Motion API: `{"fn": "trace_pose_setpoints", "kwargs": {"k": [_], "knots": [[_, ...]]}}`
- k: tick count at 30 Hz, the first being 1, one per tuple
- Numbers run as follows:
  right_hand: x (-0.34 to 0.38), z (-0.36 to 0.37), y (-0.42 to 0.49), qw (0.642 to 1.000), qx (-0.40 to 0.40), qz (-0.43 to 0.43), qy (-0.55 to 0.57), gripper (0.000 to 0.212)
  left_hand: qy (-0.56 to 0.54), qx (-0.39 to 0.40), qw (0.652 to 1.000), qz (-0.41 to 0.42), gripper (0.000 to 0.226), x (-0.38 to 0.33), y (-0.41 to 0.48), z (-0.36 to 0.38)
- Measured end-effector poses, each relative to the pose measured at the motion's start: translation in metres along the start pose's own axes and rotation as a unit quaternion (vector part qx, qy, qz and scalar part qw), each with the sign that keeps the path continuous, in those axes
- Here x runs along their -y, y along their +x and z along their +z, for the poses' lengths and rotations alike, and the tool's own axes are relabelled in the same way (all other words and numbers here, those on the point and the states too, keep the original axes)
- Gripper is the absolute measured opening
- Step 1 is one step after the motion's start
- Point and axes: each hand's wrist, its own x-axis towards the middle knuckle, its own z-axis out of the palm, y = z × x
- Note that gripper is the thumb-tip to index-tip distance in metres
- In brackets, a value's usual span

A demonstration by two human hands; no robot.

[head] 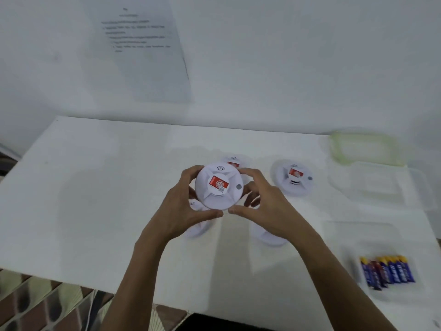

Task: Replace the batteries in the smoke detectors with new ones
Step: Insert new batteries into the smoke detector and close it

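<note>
Both my hands hold one white smoke detector [218,186] up over the table [95,187], left hand [181,211] and right hand [265,209] curled round its rim. A second detector [294,179] lies to its right. Batteries [387,272] sit near the table's right edge.

Both hands, left [183,211] and right [265,211], grip a white smoke detector [218,186] above the white table [95,199]

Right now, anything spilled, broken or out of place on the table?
Nothing stands out. The left hand and right hand hold one smoke detector, which looks intact; the other detectors lie flat on the table, batteries lined up in their clear tray.
</note>
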Motion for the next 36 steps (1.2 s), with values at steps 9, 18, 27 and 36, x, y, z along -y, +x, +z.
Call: {"fn": "trace_pose_setpoints", "kwargs": {"k": [9,18,27,36], "knots": [[0.019,0.078,0.102,0.997,0.011,-0.005,-0.079,0.072,0.061,-0.022,0.998,-0.017,0.095,0.098,0.041,-0.064],[0.006,0.116,0.16,0.992,0.036,0.034,-0.12,0.07,0.042,-0.004,0.995,-0.094,0.097,0.15,0.079,-0.073],[-0.005,0.127,0.173,0.981,0.071,0.078,-0.162,0.074,0.038,-0.024,0.992,-0.12,0.104,0.164,0.084,-0.063],[0.001,0.127,0.167,0.985,0.064,0.102,-0.122,0.073,0.022,-0.011,0.992,-0.127,0.098,0.168,0.076,-0.059]]}}
